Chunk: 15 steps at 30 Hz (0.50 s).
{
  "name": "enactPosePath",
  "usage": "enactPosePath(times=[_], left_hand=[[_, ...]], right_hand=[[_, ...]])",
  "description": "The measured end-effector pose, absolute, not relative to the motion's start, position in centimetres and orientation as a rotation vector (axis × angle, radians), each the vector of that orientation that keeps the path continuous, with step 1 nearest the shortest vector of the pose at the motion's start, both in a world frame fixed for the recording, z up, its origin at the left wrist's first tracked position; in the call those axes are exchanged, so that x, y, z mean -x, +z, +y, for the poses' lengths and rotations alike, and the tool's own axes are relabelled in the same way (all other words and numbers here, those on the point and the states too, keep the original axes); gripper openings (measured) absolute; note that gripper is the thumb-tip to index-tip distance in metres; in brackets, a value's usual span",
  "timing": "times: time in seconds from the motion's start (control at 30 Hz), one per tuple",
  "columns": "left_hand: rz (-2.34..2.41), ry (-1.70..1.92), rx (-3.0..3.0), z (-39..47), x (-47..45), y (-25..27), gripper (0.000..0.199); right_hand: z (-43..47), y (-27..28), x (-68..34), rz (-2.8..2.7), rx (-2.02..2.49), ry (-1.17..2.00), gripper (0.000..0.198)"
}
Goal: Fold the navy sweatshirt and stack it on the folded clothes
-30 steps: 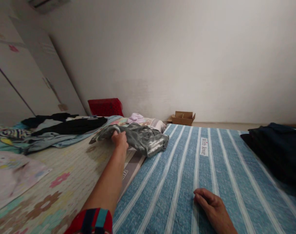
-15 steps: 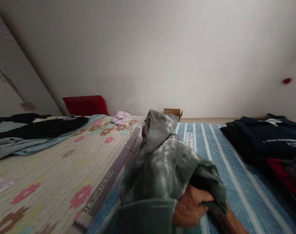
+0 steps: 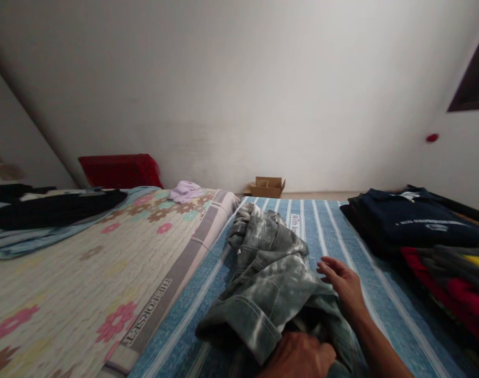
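Note:
A grey-green tie-dye garment (image 3: 273,273) with stitched hems lies crumpled and lengthwise on the blue striped bedcover (image 3: 342,236). My left hand (image 3: 300,354), at the bottom of the view, has its fingers curled into the near part of the cloth. Just right of the garment, my right hand (image 3: 344,283) is raised with fingers apart and nothing in them. Folds hide some of the left fingertips. I cannot tell which kind of garment it is.
On the right are a stack of dark folded clothes (image 3: 420,220) and red and grey folded clothes (image 3: 452,283). A flowered mattress (image 3: 85,278) adjoins on the left, bearing black clothing (image 3: 66,207) and a lilac cloth (image 3: 185,191). By the wall stand a cardboard box (image 3: 268,187) and a red case (image 3: 119,170).
The garment, bunched and lifted before, now lies lower and stretched along the striped cover. My right hand now shows open beside it. The view has turned slightly right.

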<state>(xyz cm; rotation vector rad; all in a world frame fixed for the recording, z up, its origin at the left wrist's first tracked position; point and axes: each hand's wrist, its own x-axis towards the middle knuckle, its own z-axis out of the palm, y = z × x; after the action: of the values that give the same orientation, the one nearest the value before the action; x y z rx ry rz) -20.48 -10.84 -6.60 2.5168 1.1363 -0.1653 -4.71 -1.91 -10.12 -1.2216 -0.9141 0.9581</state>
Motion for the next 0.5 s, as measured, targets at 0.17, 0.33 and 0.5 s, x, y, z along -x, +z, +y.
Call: enactPosePath(times=[0.17,0.33,0.5], left_hand=[[1.184,-0.105,-2.522,-11.7,20.2,-6.9,0.026],[1.155,0.094,-2.345,-11.7,20.3,-9.5,0.038],[1.104,0.320,-2.210,-12.3,20.4,-9.1,0.056]], right_hand=[[-0.7,-5.1,6.7,-1.431,1.119,0.749,0.027],[0.5,-1.0,12.5,-2.245,0.908,0.451,0.036],[0.4,-0.9,16.5,-2.682,1.048,0.131,0.025]])
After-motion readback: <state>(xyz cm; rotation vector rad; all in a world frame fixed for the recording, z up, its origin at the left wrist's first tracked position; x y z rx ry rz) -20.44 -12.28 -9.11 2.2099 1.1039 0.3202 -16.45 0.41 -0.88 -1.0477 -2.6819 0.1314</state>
